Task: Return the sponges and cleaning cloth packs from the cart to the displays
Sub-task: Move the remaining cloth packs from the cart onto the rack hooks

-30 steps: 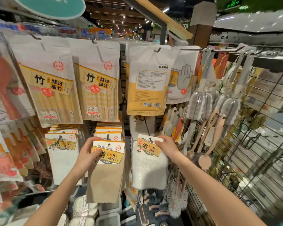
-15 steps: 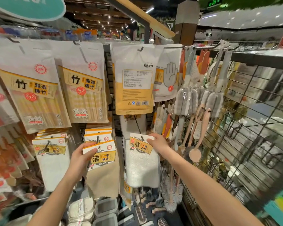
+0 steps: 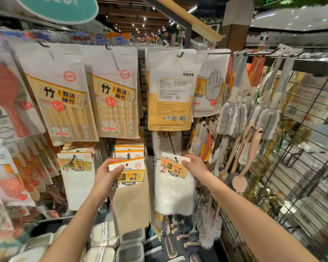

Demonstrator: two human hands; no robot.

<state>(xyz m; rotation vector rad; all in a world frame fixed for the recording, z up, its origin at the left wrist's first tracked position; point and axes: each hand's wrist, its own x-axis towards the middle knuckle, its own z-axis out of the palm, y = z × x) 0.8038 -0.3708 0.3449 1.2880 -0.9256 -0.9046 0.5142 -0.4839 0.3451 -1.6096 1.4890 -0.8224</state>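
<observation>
My left hand [image 3: 107, 175] grips the card header of a tan cleaning cloth pack [image 3: 132, 203], held in front of a stack of like packs on a hook [image 3: 129, 150]. My right hand [image 3: 196, 166] pinches the top right corner of a white cleaning cloth pack [image 3: 173, 193], just below a black display hook [image 3: 170, 142]. Both packs hang down from my fingers. The cart is out of view.
Bamboo chopstick packs [image 3: 114, 103] and a yellow glove pack [image 3: 170, 91] hang above. More white cloth packs [image 3: 78, 178] hang at left. Brushes [image 3: 240, 156] hang along a wire grid [image 3: 295, 167] at right. Boxed sponges [image 3: 104, 235] sit on the shelf below.
The tan pack has tilted and risen slightly toward its hook. My right hand keeps the white pack near the hook. The camera view has shifted a little.
</observation>
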